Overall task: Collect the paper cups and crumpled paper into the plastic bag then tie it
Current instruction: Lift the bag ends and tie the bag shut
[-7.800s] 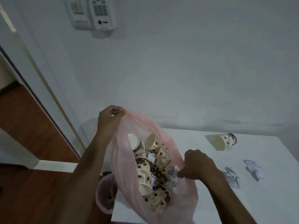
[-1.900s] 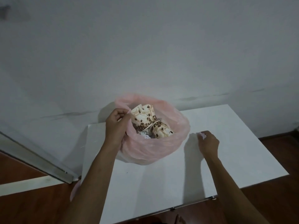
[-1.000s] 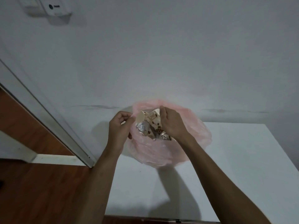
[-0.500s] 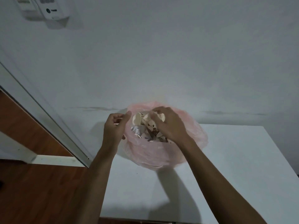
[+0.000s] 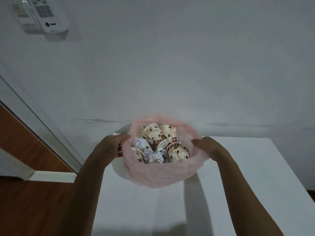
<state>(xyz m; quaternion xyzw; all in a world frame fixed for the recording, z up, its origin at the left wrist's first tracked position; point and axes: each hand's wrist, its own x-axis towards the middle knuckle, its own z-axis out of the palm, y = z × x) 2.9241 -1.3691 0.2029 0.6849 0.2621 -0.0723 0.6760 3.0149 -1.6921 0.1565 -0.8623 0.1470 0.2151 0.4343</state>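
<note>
Hands (image 5: 112, 147) gripping bag (image 5: 162, 174) rim, apart

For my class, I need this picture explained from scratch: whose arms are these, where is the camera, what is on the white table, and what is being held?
There is no machine here. The two bare arms belong to a person, and the single camera is worn on that person's head, looking forward and down, so you see the scene roughly as they do.

On the white table, which stands against a pale wall, sits an open pink plastic bag. Inside it are paper cups printed with brown coffee beans and balls of crumpled paper.

The left hand is at the bag's left rim and the right hand at its right rim, each appearing to grip the thin plastic. The mouth is wide open, so the bag is not yet tied. No loose cups or paper show on the table. A white keypad unit hangs on the wall at upper left.
</note>
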